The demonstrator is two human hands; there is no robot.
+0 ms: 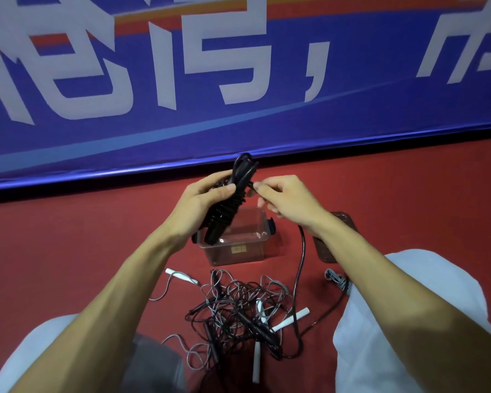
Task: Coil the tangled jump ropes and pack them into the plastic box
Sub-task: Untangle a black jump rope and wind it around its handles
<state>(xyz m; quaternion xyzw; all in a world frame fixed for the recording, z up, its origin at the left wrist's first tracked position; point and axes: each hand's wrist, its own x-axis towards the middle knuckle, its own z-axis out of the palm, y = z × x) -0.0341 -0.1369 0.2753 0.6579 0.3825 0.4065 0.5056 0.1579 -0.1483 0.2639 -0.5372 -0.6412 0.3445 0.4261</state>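
Above the clear plastic box, the left hand grips the coiled black jump rope steady so the right hand, pinching apparently its loose tail, can wrap it, while the tangled ropes lie on the floor nearby.

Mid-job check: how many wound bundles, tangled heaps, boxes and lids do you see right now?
Wound bundles: 2, the black bundle in hand and the grey bundle on the floor
Tangled heap: 1
Plastic box: 1
Lid: 1
Total: 5
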